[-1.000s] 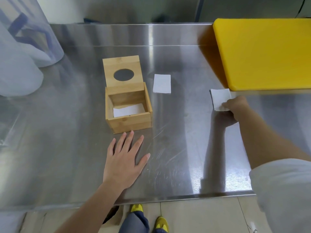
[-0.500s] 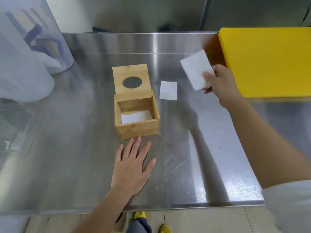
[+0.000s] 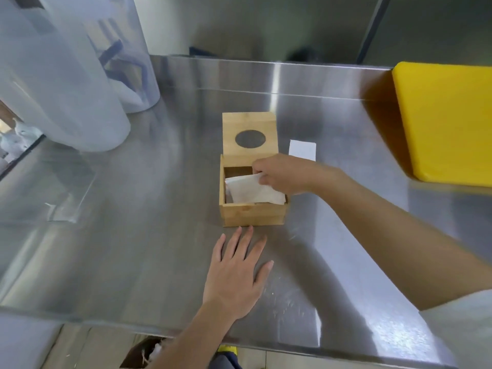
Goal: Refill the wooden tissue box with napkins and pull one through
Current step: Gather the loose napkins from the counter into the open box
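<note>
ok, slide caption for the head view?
Right hand lowers a napkin into the open wooden box; left hand flat on the steel table.

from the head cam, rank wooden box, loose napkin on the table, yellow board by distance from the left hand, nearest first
1. wooden box: just beyond the left hand.
2. loose napkin: behind the box, to the right.
3. yellow board: far right.

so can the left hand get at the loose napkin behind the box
Probably not easily: the left hand lies flat before the wooden box, and the box and right arm block the loose napkin.
</note>
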A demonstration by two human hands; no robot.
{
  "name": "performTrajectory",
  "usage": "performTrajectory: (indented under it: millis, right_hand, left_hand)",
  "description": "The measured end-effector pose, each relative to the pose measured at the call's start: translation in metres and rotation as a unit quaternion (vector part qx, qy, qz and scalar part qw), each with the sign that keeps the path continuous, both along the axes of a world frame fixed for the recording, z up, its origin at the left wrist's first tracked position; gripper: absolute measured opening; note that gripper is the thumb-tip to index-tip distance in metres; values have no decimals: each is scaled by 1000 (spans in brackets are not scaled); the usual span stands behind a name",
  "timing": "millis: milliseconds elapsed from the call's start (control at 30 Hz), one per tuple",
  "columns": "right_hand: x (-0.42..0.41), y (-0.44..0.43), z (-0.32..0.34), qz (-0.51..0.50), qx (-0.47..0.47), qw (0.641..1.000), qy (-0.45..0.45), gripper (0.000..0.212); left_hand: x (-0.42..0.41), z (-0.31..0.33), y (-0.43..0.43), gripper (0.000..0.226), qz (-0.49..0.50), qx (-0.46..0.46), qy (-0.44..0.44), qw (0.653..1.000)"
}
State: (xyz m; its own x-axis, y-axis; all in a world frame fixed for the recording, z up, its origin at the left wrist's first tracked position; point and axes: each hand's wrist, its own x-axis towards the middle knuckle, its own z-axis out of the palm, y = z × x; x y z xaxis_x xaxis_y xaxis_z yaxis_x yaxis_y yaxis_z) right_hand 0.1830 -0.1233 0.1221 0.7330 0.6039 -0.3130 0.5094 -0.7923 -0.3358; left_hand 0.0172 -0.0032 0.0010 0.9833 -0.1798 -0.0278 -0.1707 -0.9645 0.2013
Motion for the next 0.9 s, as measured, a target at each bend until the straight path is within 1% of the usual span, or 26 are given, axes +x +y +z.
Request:
performTrajectory:
  millis: [67,200,267,367,433,500,633,700,767,833,900]
  right_hand:
    - [4,7,-1,9,-12,1000,14,11]
    - [11,18,0,9,-13,997,75,10]
    - [10,24,-1,19,-60,995,83,12]
    - [5,34,-6,39,-129,986,93,27]
    - [1,38,-11,43,-156,983,82,28]
    - [1,39,-17,37,-167,984,59,24]
    - [4,40,-23,31,-160,986,26,19]
    - [5,40,-24,28,-157,987,-4,14]
    - [6,40,-22,16,-157,987,-20,21]
    - [8,39,-19,16,-157,987,-5,30]
    - [12,39,-17,20,-157,987,11,33]
  left_hand:
    - [0,0,0,59,0,0,-2,1000]
    - [0,-1,0,58,-1,-1,-5,1000]
    - [0,0,0,55,3,-3,-4,1000]
    - [0,1,-1,54,1,-4,-3,1000]
    - [0,0,0,56,0,-9,-5,1000]
    - [0,0,0,58,0,-13,-5,1000]
    - [0,0,-1,58,3,-17,-5,1000]
    - [0,-2,0,59,3,-14,-9,1000]
    - [0,-3,0,59,4,-14,-9,1000]
    - [0,-2,0,59,4,-17,-7,1000]
    - [0,-2,0,58,6,-17,-7,1000]
